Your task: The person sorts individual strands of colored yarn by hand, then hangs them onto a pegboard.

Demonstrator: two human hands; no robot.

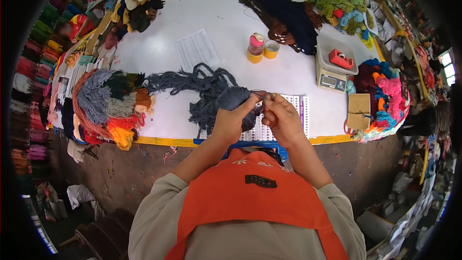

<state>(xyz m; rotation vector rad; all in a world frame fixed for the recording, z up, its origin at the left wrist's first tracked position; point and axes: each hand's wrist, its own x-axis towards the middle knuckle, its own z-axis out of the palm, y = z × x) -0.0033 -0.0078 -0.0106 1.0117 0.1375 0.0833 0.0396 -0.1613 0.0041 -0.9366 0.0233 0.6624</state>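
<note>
Grey yarn is in the 2 hands, held up over the near edge of the white table. The left hand has its fingers wrapped tight round a ball of yarn. The right hand has its fingers pinched together on a thin strand right by the ball. I think the winding is only part way done: 1 round ball is made, but a big heap of loose yarn lies on the table just behind it, not wound up yet. 1 pile of many colours sits at the left
</note>
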